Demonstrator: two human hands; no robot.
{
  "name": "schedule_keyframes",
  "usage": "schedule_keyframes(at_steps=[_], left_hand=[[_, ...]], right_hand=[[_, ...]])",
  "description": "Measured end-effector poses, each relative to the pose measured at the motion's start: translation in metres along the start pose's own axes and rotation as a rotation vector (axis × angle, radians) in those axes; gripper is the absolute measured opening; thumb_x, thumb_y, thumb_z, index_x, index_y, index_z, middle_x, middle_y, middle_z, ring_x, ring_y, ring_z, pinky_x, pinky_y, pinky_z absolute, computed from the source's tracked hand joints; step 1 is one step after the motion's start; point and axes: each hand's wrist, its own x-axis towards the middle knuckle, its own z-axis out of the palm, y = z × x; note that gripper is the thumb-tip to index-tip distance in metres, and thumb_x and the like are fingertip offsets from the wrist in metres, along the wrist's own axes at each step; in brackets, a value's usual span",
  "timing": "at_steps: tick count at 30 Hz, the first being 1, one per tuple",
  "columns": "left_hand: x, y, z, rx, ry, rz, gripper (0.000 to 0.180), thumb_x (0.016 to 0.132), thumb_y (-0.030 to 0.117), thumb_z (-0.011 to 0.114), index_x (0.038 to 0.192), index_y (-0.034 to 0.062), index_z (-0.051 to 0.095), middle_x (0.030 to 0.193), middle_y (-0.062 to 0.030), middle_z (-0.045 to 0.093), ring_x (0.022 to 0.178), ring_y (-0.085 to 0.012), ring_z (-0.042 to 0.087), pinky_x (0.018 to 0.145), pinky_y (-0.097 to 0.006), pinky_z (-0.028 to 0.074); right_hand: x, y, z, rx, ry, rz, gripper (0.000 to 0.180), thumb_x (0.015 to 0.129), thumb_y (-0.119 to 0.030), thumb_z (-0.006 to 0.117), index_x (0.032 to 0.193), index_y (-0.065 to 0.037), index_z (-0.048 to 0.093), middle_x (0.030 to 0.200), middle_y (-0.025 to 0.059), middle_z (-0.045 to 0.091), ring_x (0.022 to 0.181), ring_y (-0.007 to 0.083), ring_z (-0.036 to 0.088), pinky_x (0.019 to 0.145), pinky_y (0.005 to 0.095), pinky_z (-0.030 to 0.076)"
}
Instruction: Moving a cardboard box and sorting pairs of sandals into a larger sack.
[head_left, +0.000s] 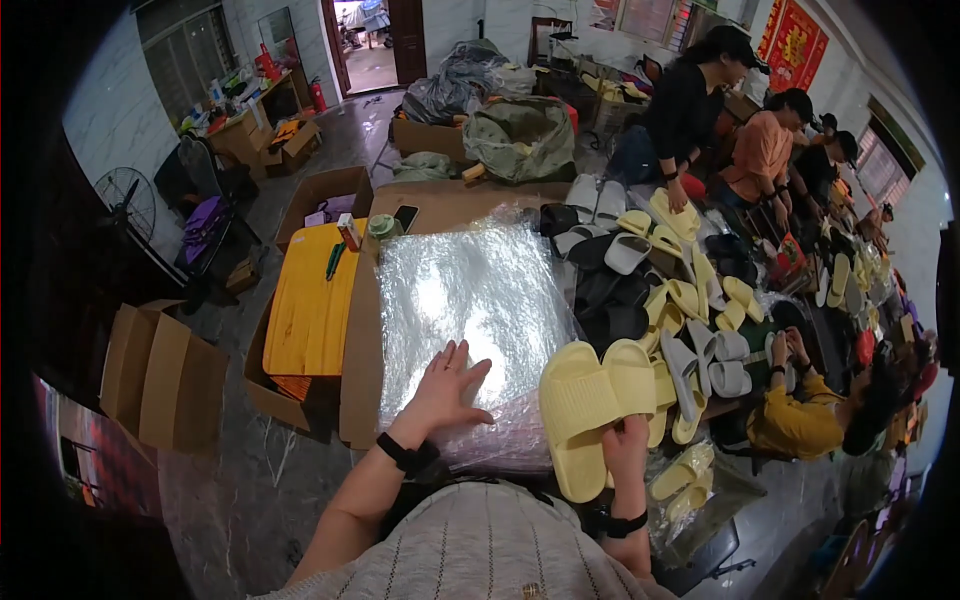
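Observation:
My left hand (448, 388) lies with fingers spread on a stack of clear plastic bags (470, 290), whose shiny top reflects the light. Nothing is held in it. At the right of the stack, my right hand (627, 452) grips a pair of pale yellow slippers (578, 415). Their ribbed straps face up and the two overlap side by side. Part of my right fingers is hidden beneath the slippers. Just beyond them spreads a pile of slippers (685, 300) in yellow, grey, white and black.
Left of the bags, yellow packages (315, 300) fill a carton, with a green cutter (334, 262) on top. A phone (405, 217) and tape roll (383, 227) lie at the far edge. Co-workers (765, 150) handle slippers along the right. Bagged slippers (685, 482) sit near my right arm.

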Motion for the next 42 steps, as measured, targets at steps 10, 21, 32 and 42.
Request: schedule_keyframes(at_steps=[10,21,32,42], left_hand=[[0.005,-0.020,0.025,-0.230,0.039,-0.060,0.042,0.103,0.035,0.044,0.141,0.0205,0.055,0.151,-0.0266,0.039,0.144,-0.0459,0.026,0.119,-0.048,0.021],[0.008,0.005,0.001,-0.368,0.053,-0.124,0.043,0.104,0.028,0.040,0.144,0.0138,0.050,0.149,-0.0312,0.038,0.144,-0.0456,0.027,0.121,-0.046,0.018],[-0.006,0.051,-0.027,-0.025,0.084,0.197,0.045,0.101,0.029,0.046,0.145,0.0192,0.049,0.158,-0.0161,0.032,0.144,-0.0408,0.029,0.117,-0.058,0.021],[-0.027,0.071,-0.058,-0.301,-0.046,0.387,0.050,0.099,0.024,0.046,0.149,0.0189,0.045,0.161,-0.0117,0.028,0.148,-0.0359,0.024,0.121,-0.051,0.015]], right_hand=[[-0.004,-0.005,-0.005,-0.058,-0.139,0.025,0.031,0.082,0.003,0.061,0.113,0.003,0.062,0.101,0.0120,0.062,0.085,0.0203,0.060,0.071,0.0302,0.049],[-0.009,-0.043,0.013,-0.144,-0.257,-0.202,0.029,0.079,-0.004,0.065,0.108,0.001,0.065,0.102,0.0211,0.065,0.087,0.0368,0.064,0.073,0.0399,0.051],[0.004,-0.039,0.063,-0.280,-0.448,-0.120,0.028,0.088,-0.023,0.068,0.078,0.002,0.058,0.077,0.0237,0.060,0.072,0.0426,0.060,0.064,0.0505,0.048],[0.067,-0.020,0.145,-0.264,-0.363,0.014,0.031,0.085,-0.020,0.072,0.099,0.004,0.059,0.097,0.0248,0.058,0.087,0.0438,0.059,0.075,0.0484,0.049]])
